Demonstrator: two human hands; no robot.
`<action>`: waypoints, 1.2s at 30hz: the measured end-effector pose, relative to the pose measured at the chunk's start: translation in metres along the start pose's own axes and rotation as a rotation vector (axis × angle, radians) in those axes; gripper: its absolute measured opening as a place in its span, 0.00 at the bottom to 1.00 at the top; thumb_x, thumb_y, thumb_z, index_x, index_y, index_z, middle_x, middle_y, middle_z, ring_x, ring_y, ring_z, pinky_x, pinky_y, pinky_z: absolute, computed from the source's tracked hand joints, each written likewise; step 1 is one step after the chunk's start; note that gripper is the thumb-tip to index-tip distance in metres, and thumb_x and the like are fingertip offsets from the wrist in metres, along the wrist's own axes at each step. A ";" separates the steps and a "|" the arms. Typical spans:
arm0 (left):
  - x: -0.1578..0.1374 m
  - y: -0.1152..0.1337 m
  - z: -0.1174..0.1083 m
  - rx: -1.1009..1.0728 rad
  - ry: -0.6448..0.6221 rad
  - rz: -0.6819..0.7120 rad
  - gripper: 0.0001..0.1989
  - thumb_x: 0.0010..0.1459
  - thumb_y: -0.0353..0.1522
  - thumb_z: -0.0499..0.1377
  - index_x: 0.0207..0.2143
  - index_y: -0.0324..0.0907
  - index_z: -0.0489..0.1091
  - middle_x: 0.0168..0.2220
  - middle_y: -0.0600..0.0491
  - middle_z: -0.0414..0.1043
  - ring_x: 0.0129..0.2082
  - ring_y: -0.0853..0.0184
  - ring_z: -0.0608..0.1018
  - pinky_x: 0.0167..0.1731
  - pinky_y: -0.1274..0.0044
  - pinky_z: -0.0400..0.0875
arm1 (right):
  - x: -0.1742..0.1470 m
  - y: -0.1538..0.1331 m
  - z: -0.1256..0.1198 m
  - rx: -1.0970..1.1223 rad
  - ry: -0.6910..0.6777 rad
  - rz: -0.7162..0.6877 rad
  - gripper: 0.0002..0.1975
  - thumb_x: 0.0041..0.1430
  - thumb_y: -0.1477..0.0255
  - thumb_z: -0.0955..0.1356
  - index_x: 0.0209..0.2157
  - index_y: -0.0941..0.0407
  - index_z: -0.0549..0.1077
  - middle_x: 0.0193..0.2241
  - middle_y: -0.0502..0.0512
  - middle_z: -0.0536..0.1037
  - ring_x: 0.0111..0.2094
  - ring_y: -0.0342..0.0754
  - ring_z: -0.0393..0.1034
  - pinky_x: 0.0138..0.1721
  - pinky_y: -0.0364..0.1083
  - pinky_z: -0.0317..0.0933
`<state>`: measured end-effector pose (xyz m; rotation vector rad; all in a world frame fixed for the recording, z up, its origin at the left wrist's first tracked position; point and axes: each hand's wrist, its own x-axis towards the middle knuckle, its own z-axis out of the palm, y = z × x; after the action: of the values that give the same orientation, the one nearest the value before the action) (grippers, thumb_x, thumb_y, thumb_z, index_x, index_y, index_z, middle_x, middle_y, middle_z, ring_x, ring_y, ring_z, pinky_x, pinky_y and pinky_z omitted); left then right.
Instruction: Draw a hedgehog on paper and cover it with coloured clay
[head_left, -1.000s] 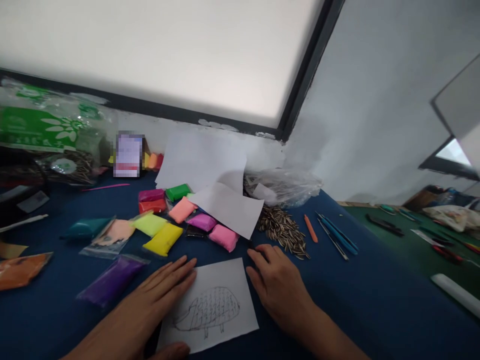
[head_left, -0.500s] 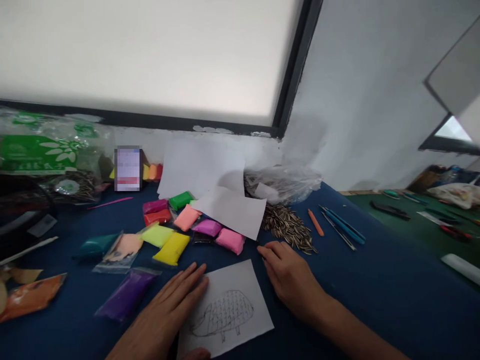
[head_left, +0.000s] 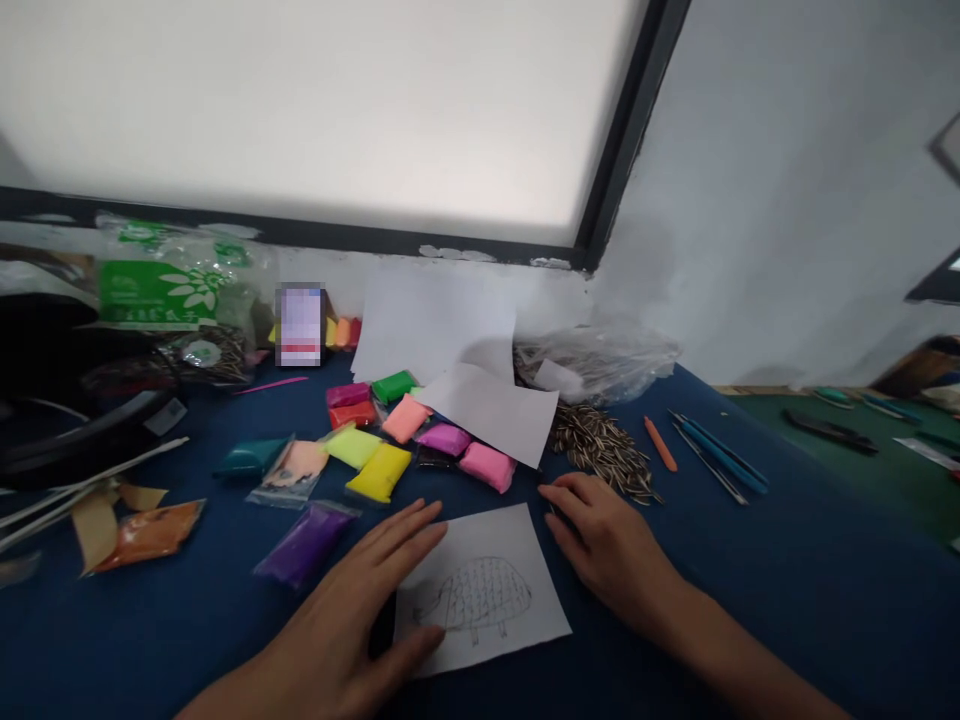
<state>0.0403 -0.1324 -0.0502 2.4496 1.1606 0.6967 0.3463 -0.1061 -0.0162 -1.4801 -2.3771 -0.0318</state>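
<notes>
A white sheet of paper (head_left: pixel 517 625) with a pencil-like line drawing of a rounded, scale-covered animal on short legs lies on the blue table. My left hand (head_left: pixel 375 585) is open at the paper's left edge, fingers stretched and thumb apart over the sheet. Beside the upper right edge, my right hand (head_left: pixel 600 535) rests with its fingers curled together. A small dark tip shows at its fingertips; what it belongs to is hidden. Just beyond that hand is a heap of striped sunflower seeds (head_left: pixel 604 450). A pink clay packet (head_left: pixel 487 466) and a yellow clay packet (head_left: pixel 380 473) lie above the paper.
Left of the paper are a purple clay packet (head_left: pixel 306 545) and an orange packet (head_left: pixel 154 535). An orange stick (head_left: pixel 660 445) and blue-handled tools (head_left: pixel 721 455) lie right of the seeds. Behind stand a bag with green print (head_left: pixel 161 295), blank white sheets (head_left: pixel 435 320) and a clear plastic bag (head_left: pixel 622 360).
The view has swung left, so the table's things sit farther right. My left thumb now shows spread over the paper. My right hand stays curled beside the sheet.
</notes>
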 end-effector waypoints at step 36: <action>0.021 -0.039 -0.025 0.420 0.242 -0.111 0.14 0.69 0.34 0.50 0.52 0.45 0.71 0.55 0.44 0.76 0.55 0.53 0.77 0.61 0.55 0.64 | -0.002 0.008 0.006 -0.179 0.035 -0.041 0.22 0.58 0.86 0.59 0.48 0.60 0.76 0.39 0.64 0.77 0.33 0.54 0.78 0.29 0.49 0.74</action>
<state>0.0132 -0.0899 -0.0429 2.6592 1.6705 0.8008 0.3522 -0.1036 -0.0240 -1.4950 -2.4302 -0.2845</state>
